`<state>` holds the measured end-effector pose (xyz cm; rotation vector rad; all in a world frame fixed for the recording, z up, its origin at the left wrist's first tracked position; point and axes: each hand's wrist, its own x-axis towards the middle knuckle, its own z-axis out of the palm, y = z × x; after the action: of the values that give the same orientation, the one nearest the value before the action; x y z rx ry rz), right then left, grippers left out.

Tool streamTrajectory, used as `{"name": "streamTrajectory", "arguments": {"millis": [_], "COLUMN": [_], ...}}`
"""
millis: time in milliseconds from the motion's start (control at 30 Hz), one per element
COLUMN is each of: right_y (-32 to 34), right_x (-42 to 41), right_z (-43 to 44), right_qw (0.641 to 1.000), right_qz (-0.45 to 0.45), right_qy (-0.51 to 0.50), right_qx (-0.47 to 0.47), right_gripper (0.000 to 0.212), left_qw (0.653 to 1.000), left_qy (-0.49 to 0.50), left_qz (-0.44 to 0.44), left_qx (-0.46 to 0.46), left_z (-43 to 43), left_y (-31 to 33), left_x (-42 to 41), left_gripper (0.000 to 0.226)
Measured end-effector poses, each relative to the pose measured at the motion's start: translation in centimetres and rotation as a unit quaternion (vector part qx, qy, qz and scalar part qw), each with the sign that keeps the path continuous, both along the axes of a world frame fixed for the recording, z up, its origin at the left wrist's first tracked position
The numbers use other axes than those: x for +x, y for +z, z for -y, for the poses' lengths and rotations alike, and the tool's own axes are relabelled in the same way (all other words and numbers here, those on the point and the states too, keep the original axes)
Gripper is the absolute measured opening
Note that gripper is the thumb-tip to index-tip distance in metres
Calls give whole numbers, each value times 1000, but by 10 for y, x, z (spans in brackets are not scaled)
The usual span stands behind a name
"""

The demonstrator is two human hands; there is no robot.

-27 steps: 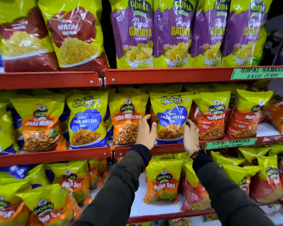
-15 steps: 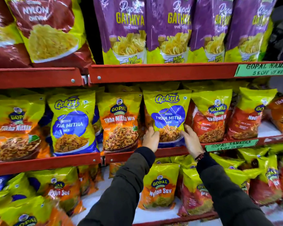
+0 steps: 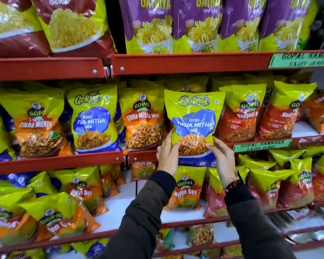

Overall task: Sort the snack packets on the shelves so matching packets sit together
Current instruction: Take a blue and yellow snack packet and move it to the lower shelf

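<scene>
I had the Gokul Tikha Mitha Mix packet (image 3: 194, 126) gripped between both hands at the front edge of the middle shelf (image 3: 56, 162). My left hand (image 3: 167, 156) clasped its lower left side, thumb lying across the clear window over the snack, fingers tucked behind. My right hand (image 3: 223, 159) held the lower right side the same way, thumb pressed on the front. The packet stood upright, its blue bottom overlapping the red shelf lip, so I could not tell whether it rested on the shelf or hung clear of it.

Just to its left stood an orange Gopal Tikha Mitha Mix packet (image 3: 142, 120), touching or nearly touching it. Further left along the same shelf was a second Gokul packet (image 3: 93, 122) with the same blue panel, and beyond that another orange Gopal packet (image 3: 36, 126) near the left end. To the right of the one I held stood red Gopal Nadiyadi packets (image 3: 241, 116), close against its edge.

On the top shelf (image 3: 191, 61) above, purple Gathiya packets (image 3: 195, 25) lined the right part and maroon Chevda packets (image 3: 71, 25) the left. On the lower shelf, a Gopal Nylon Sev packet (image 3: 185, 189) showed between my dark sleeves (image 3: 144, 217). A green price label (image 3: 260, 145) was fixed to the middle shelf's edge beside my right hand.
</scene>
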<state>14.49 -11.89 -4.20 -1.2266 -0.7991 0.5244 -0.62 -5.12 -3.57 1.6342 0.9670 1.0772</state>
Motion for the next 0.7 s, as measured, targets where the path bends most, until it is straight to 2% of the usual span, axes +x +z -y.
{"name": "streamTrajectory", "arguments": {"millis": [133, 233, 400, 567, 633, 700], "right_y": [-35, -69, -125, -181, -200, -208], "right_x": [-38, -70, -124, -162, -172, -176], "right_z": [23, 37, 44, 30, 11, -5], "right_qw": [999, 997, 986, 964, 954, 947], "right_qz": [-1, 6, 0, 4, 2, -2], "right_qy": [20, 36, 86, 122, 139, 146], "right_qx": [-32, -72, -146, -238, -265, -287], "right_gripper": [43, 48, 53, 46, 44, 44], "left_qw": [998, 996, 980, 970, 963, 957], "left_qy": [3, 21, 106, 151, 159, 160], "left_qz": [57, 68, 115, 61, 42, 25], "left_qx": [-39, -50, -122, -181, -214, -240], "left_z": [31, 44, 52, 49, 33, 20], "left_y": [-38, -70, -140, -202, -217, -223], "left_x": [-40, -78, -135, -177, -185, -187], "left_gripper": [52, 45, 42, 45, 50, 46]}}
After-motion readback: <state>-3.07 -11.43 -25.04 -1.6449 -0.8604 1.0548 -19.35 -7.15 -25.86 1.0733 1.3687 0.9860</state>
